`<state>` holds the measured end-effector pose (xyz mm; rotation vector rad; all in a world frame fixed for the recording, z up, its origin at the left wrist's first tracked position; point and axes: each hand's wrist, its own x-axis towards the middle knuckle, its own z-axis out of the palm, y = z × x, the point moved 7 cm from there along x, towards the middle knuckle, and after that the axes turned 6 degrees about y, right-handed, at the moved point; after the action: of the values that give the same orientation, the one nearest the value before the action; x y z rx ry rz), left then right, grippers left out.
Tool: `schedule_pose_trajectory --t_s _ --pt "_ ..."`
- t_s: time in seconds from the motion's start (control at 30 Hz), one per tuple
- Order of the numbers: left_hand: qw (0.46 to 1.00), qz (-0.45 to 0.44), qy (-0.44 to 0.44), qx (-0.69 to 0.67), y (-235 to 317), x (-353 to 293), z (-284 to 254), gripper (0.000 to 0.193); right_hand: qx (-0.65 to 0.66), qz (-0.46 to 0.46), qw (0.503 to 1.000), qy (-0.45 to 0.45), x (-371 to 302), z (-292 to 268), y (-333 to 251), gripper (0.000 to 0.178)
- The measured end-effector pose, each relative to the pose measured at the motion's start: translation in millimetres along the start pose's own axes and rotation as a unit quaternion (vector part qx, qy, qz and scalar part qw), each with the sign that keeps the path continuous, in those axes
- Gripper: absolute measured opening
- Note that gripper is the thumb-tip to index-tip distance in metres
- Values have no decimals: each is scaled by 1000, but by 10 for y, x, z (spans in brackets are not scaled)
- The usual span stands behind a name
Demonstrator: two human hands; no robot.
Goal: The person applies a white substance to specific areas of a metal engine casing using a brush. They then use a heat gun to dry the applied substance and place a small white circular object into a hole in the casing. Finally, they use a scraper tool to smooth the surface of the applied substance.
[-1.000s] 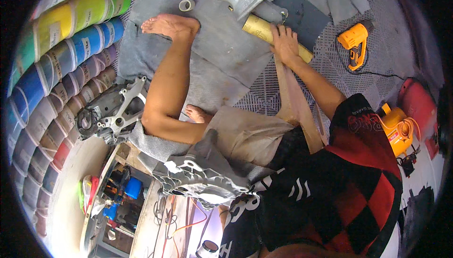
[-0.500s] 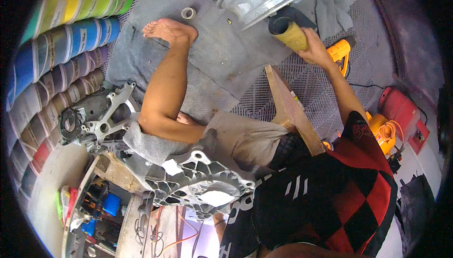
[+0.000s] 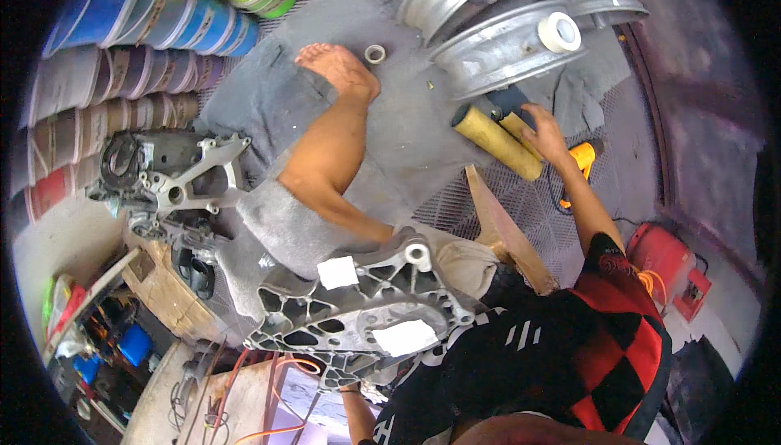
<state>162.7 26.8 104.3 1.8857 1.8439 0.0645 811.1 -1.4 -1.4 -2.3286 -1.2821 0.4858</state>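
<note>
The metal part (image 3: 351, 325) sits over the lap (image 3: 462, 263), maybe so the mostly hidden left hand (image 3: 350, 386) can steady it. The right hand (image 3: 548, 136) touches 1 of 2 yellow rolls (image 3: 499, 143); I can't tell either grip.

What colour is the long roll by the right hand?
Yellow: the roll shows best in the head view.

- The grey mat (image 3: 411, 132) is lying bare between the foot (image 3: 338, 67) and the yellow roll (image 3: 498, 144), leaving a hand room to pass.
- Silvery wheel rims (image 3: 496, 50) are blocking the way beyond the roll.
- An orange heat gun (image 3: 583, 154) is crowding the right hand (image 3: 545, 136) from its right.
- A wooden board (image 3: 506, 229) is jutting up nearer the body.
- The metal casing (image 3: 350, 315) is barring the left forearm's (image 3: 358, 419) direct way forward.
</note>
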Motion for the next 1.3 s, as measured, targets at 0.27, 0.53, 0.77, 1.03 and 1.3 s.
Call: schedule_pose_trajectory --t_s 0.27,0.53,0.77,1.03,1.3 --pt "980 -181 -81 18 -867 -1097 -174 46 490 288 816 105 372 -627 -904 44" --pt "967 -217 -133 -13 -905 -1088 -41 41 429 312 825 193 302 -849 -474 34" --pt "968 -212 -133 -21 -841 -1118 -98 37 354 348 856 147 -33 -984 45 35" --pt "987 -126 -91 -32 -717 -476 -64 32 376 330 857 125 149 -965 70 32" --pt "947 -241 155 -146 -1095 135 -328 22 348 318 879 70 593 -1225 -46 34"
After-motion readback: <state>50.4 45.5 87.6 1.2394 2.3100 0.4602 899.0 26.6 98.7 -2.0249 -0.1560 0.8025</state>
